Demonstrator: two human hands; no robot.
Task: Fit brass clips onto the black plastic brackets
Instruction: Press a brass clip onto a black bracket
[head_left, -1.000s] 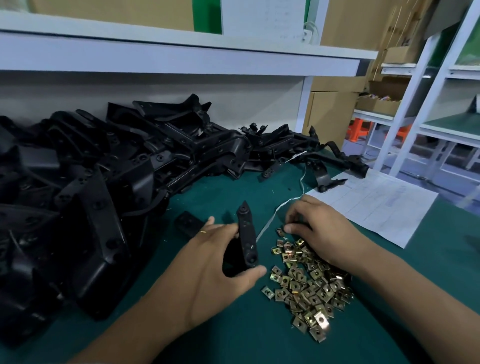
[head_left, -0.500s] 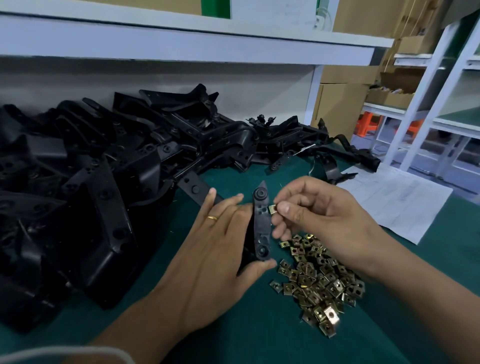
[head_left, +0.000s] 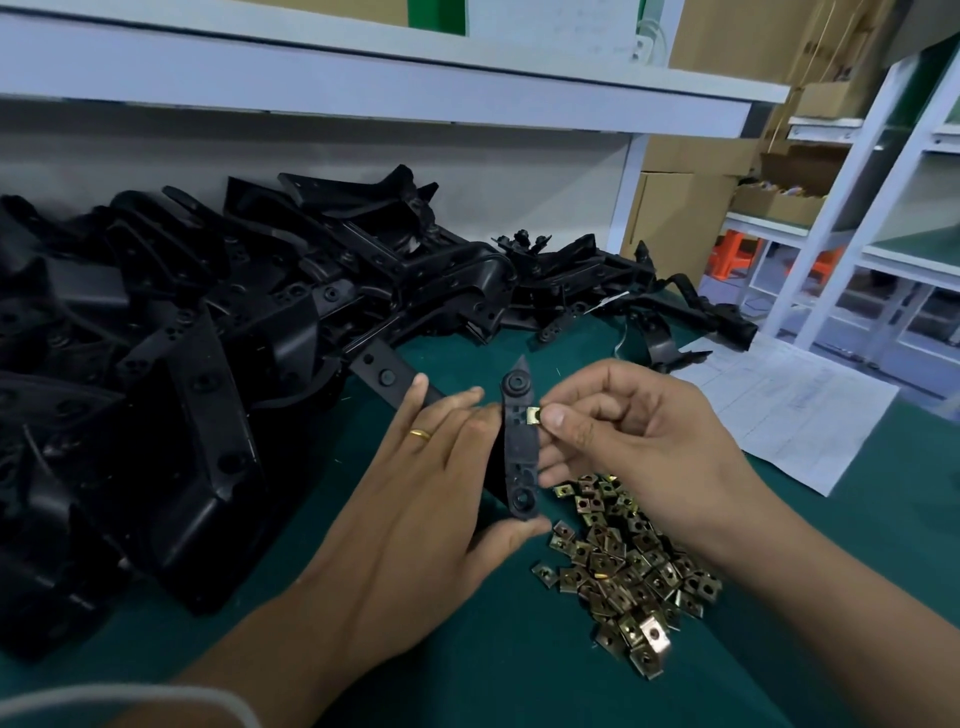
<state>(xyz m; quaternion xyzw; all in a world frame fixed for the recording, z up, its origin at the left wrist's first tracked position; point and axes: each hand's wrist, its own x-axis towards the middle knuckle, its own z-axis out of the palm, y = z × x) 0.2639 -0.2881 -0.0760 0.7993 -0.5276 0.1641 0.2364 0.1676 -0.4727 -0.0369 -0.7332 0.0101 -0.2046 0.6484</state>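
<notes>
My left hand (head_left: 431, 499) holds a narrow black plastic bracket (head_left: 521, 449) upright above the green table, thumb under its lower end and fingers behind it. My right hand (head_left: 639, 441) pinches a small brass clip (head_left: 533, 415) between thumb and forefinger, and the clip touches the bracket's right edge near its upper part. A loose pile of brass clips (head_left: 623, 566) lies on the table just below my right hand. A big heap of black brackets (head_left: 218, 353) covers the table's left and back.
A white paper sheet (head_left: 795, 410) lies on the green table (head_left: 493, 649) at right. A white shelf (head_left: 363, 78) runs above the heap. Cardboard boxes (head_left: 685, 218) and white racking (head_left: 852, 208) stand at the back right. A white cord (head_left: 130, 699) crosses the bottom left corner.
My right hand rose from the clip pile with one clip and brought it to the bracket's right edge. My left hand lifted the bracket slightly higher.
</notes>
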